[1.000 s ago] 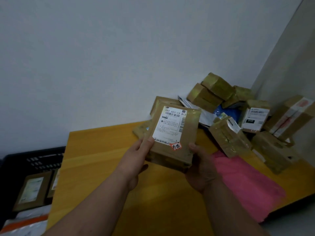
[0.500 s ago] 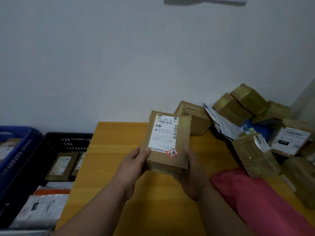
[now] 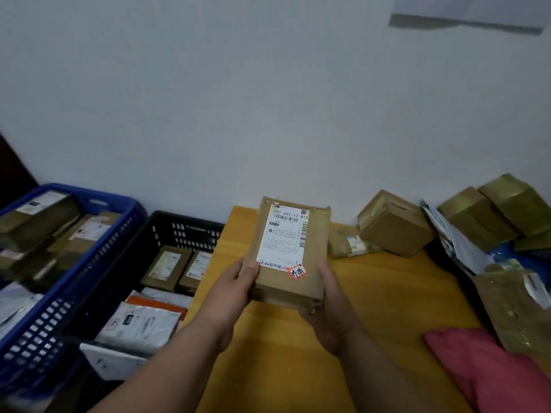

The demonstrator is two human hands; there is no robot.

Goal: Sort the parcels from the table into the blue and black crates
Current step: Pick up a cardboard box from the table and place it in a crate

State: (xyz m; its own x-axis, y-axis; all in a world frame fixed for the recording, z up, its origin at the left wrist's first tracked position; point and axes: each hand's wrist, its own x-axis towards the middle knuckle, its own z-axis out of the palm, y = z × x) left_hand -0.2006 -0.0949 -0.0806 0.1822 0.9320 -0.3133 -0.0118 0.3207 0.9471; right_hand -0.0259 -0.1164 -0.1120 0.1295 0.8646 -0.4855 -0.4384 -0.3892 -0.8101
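Observation:
A flat brown parcel (image 3: 313, 234) with a white shipping label and a small red sticker is held upright above the yellow table (image 3: 372, 293). My left hand (image 3: 235, 287) grips its lower left edge, thumb on the label. My right hand (image 3: 331, 308) holds its lower right corner from beneath. To the left of the table stands the black crate (image 3: 185, 231) with brown boxes and white mailers inside. Further left is the blue crate (image 3: 98, 257), filled with brown parcels.
Several brown boxes (image 3: 396, 228) and a white mailer (image 3: 459, 242) are piled along the wall at the table's back right. A pink soft parcel (image 3: 489, 371) lies at the front right, a taped brown bag (image 3: 512, 308) behind it. White wall runs behind everything.
The view has swung left, bringing the black and blue crates into sight. Both hands have carried the parcel leftwards toward the table's left end, still gripping it the same way.

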